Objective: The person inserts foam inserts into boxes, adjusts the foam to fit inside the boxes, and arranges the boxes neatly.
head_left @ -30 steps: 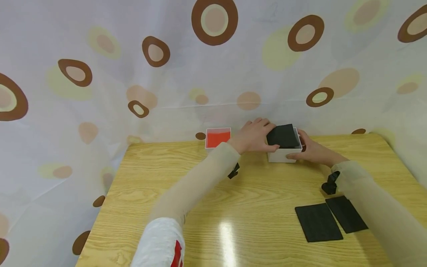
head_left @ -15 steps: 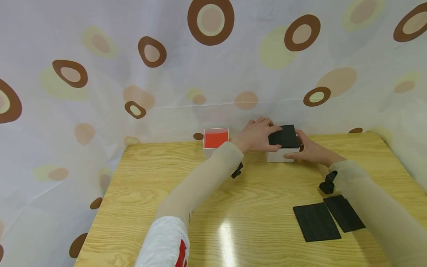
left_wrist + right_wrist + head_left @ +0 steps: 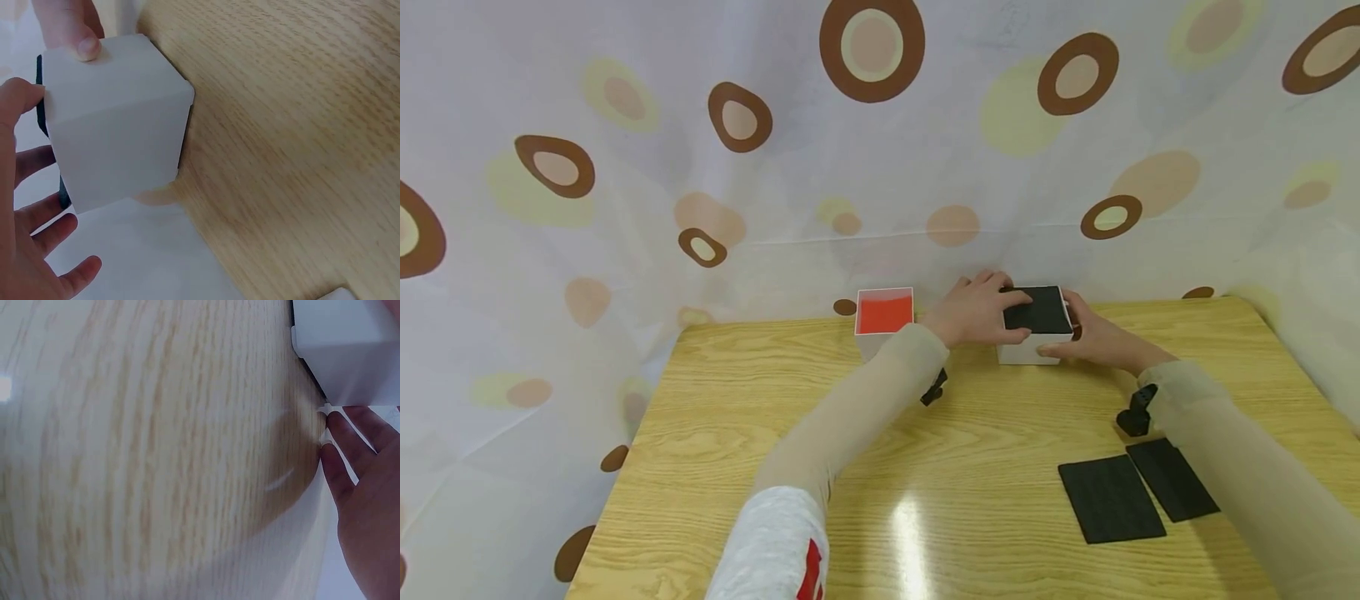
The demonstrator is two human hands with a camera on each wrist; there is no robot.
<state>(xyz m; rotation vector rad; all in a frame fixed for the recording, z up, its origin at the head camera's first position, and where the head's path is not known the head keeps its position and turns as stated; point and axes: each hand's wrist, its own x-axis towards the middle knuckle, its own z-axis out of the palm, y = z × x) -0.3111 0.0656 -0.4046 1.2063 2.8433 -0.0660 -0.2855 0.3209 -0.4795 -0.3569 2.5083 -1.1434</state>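
Note:
A white open-topped box [image 3: 1018, 354] stands at the back of the table, a black square sheet [image 3: 1047, 310] lying nearly level in its opening. My left hand [image 3: 976, 312] reaches over the box's left side and touches the sheet with spread fingers; in the left wrist view the thumb presses the sheet's dark edge [image 3: 40, 103] close to the rim. From the right, my right hand [image 3: 1101, 340] grips the box, thumb on the front wall and fingers round the side. Its lower fingers show beside the box [image 3: 356, 369] in the right wrist view.
A second white box [image 3: 871, 343] with red inside stands left of the first, partly behind my left forearm. Two black sheets, a wider one [image 3: 1111, 500] and a narrower one [image 3: 1172, 479], lie near my right forearm. A patterned curtain [image 3: 820, 167] hangs behind the table.
The black sheet, tilted and sticking up above the box a second ago, has gone down to about rim level under my left fingers. My right hand keeps its grip.

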